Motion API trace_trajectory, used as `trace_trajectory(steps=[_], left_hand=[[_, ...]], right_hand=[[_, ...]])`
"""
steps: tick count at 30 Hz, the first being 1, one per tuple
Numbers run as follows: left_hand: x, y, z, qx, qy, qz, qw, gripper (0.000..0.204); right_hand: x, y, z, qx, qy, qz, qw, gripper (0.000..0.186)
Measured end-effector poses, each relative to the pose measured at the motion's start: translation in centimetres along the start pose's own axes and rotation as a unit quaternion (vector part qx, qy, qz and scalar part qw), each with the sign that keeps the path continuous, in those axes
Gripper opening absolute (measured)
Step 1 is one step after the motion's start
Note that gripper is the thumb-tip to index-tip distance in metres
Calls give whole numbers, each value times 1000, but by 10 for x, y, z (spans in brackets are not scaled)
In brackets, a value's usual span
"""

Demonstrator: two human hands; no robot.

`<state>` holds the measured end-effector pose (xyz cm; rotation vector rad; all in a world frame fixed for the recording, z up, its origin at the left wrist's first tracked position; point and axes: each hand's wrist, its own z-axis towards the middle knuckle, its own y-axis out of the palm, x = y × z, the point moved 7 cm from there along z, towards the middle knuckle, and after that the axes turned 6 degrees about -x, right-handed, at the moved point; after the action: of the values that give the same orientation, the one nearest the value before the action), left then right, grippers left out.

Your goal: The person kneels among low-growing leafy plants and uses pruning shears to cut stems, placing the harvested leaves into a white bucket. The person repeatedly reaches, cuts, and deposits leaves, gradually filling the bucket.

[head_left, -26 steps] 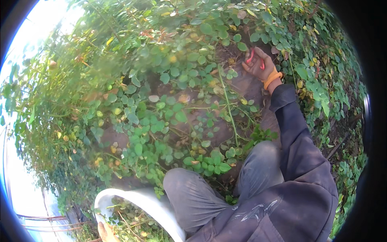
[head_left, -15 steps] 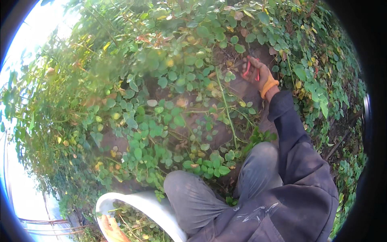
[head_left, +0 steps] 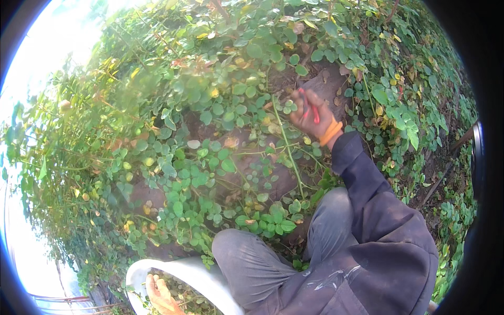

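Observation:
My right hand [head_left: 311, 116], with an orange band at the wrist, is wrapped round red-handled pruning shears [head_left: 316, 113]. It is over bare soil among the leafy stems, close to a long green stem [head_left: 286, 139]; the blades are hard to make out. At lower left, my left hand [head_left: 161, 297] is over the white bucket [head_left: 212, 286], inside its rim. Its fingers are bent together, and a short bit of stem seems to stick out beside them, too small to name. Cut leafy sprigs [head_left: 195, 300] lie in the bucket.
Dense rounded-leaf bushes [head_left: 210, 173] spread in front and to both sides, some leaves yellowed. My bent knees [head_left: 247, 252] are beside the bucket. A dark stick [head_left: 438, 184] lies at the right, and thin rods [head_left: 63, 299] run at the lower left.
My right hand with the shears has moved left and a little nearer. My left hand has risen and moved right over the bucket, with more of it in view.

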<state>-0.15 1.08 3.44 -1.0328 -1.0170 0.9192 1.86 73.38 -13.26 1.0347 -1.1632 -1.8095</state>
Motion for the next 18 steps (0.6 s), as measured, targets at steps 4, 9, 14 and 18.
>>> trace_trajectory(steps=[4,9,14,18], left_hand=[[-1,26,15,34,-138,-246,959,48],[14,22,17,-9,-192,-262,946,53],[87,-30,16,151,-28,-92,984,48],[135,-6,72,67,106,-373,919,90]], right_hand=[[40,1,-46,32,97,-146,984,37],[31,32,-76,71,90,-135,984,46],[20,108,-105,121,127,-353,919,47],[71,179,-99,-35,287,-515,807,46]])
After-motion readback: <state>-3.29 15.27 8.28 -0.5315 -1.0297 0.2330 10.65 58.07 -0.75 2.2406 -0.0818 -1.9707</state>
